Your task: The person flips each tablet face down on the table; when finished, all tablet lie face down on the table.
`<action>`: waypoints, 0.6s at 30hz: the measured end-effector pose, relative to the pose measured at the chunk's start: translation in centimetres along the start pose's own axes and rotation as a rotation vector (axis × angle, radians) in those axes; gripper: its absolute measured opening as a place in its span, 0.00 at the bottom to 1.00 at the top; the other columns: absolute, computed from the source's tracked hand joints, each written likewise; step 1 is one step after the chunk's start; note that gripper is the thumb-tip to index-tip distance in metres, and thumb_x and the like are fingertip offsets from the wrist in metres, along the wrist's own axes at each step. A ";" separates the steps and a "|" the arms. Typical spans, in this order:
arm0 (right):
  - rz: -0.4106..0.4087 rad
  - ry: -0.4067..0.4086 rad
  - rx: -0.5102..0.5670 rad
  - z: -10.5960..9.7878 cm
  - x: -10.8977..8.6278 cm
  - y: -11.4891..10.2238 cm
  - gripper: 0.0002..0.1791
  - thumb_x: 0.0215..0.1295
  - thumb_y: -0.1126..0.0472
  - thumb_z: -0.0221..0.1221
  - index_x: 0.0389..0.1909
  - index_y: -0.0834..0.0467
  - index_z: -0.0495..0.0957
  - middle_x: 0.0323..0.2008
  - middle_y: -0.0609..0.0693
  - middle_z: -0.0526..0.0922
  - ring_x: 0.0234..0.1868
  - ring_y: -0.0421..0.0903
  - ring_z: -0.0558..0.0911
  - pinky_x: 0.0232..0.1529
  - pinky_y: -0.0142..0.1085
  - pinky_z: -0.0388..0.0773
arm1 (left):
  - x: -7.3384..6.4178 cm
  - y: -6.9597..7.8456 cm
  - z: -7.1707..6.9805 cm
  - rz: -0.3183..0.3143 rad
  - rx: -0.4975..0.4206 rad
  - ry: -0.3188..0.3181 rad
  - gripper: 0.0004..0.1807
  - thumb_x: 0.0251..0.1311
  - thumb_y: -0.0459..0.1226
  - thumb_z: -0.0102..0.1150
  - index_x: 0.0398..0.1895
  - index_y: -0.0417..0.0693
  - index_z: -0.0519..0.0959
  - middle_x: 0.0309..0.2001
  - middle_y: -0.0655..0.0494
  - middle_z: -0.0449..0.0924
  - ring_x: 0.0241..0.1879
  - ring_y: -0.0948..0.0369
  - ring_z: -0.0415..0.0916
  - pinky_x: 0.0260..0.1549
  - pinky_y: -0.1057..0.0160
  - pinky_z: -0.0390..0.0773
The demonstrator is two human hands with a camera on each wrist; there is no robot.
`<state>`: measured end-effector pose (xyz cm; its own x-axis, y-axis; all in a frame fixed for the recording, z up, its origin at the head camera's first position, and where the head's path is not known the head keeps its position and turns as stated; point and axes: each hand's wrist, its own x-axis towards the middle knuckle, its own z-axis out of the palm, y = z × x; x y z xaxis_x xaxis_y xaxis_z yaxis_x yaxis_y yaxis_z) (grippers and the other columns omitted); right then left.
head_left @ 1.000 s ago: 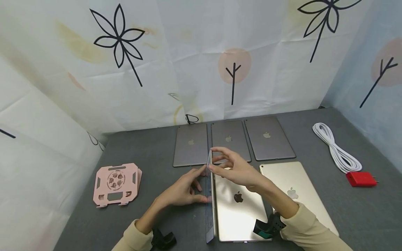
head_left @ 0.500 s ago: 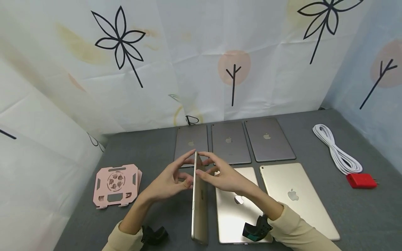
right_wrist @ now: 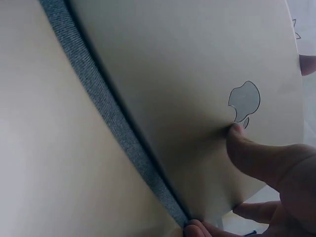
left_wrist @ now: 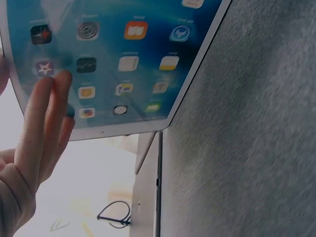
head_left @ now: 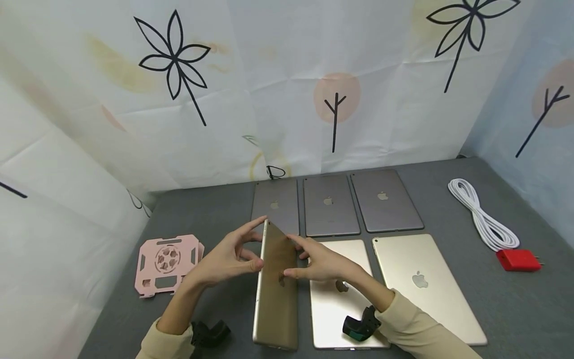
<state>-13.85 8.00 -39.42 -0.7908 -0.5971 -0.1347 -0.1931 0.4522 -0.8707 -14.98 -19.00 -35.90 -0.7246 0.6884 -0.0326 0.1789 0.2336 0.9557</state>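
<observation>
A gold tablet [head_left: 277, 304] with an apple logo stands tilted on its long edge in the head view, its back facing right and up. Its lit screen [left_wrist: 106, 54], with rows of app icons, shows in the left wrist view. My left hand [head_left: 219, 262] holds the upper long edge, its thumb at the edge and other fingers on the screen side. From the right, my right hand [head_left: 329, 264] grips the far end, thumb pressed on the back [right_wrist: 187, 94] beside the logo and fingers round the far short edge and low corner.
Two more gold tablets lie face down to the right, one near [head_left: 341, 319] and one farther right [head_left: 423, 269]. Three grey tablets [head_left: 330, 209] line the back. A pink stand [head_left: 152, 259] sits left; a white cable [head_left: 482, 214] and red charger [head_left: 517, 260] lie far right.
The tablet has moved left off the near gold tablet and turned, so its back now shows instead of its screen in the head view. Both hands have shifted left with it.
</observation>
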 end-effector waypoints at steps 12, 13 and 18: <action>0.013 0.062 -0.082 0.9 0.3 0.4 0.51 0.62 0.49 0.71 0.81 0.55 0.55 0.63 0.66 0.69 0.62 0.61 0.77 0.55 0.55 0.79 | -0.8 0.3 -1.5 -0.169 -0.171 -0.017 0.56 0.58 0.33 0.73 0.83 0.49 0.45 0.65 0.32 0.67 0.40 0.53 0.90 0.47 0.57 0.85; 0.015 0.064 -0.085 1.0 0.3 0.5 0.51 0.62 0.49 0.72 0.81 0.55 0.55 0.62 0.65 0.69 0.62 0.61 0.77 0.55 0.55 0.79 | -0.9 0.2 -1.5 -0.167 -0.184 -0.018 0.56 0.58 0.32 0.73 0.83 0.48 0.45 0.63 0.35 0.69 0.40 0.52 0.90 0.47 0.56 0.85; 0.039 0.079 -0.096 1.0 0.4 0.6 0.52 0.60 0.47 0.73 0.80 0.56 0.57 0.58 0.62 0.70 0.60 0.57 0.77 0.51 0.50 0.79 | -1.2 -0.4 -1.7 -0.143 -0.214 -0.017 0.54 0.57 0.26 0.69 0.81 0.44 0.46 0.60 0.41 0.73 0.39 0.53 0.91 0.44 0.55 0.86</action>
<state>-13.71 7.32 -40.46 -0.8414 -0.5255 -0.1261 -0.2133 0.5373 -0.8160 -15.29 -21.10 -35.74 -0.7211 0.6703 -0.1752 -0.0707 0.1803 0.9811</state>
